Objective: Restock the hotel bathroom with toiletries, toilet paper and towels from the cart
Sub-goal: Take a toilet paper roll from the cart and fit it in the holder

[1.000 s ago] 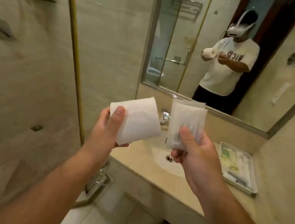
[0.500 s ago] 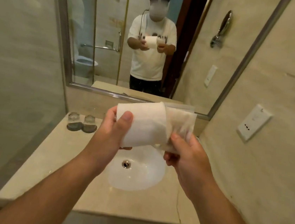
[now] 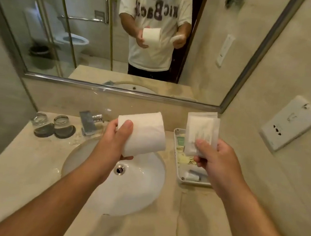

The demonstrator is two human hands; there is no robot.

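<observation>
Toilet roll (image 3: 145,134) soft matt paper — sachets (image 3: 201,132) translucent plastic — basin (image 3: 143,186) glossy ceramic.

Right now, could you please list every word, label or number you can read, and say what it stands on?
"icBac": on the shirt in the mirror, ends unclear.
Sachets in the right hand: faint print, too blurred to read.
Packets in the tray: labels too small to read.
</observation>
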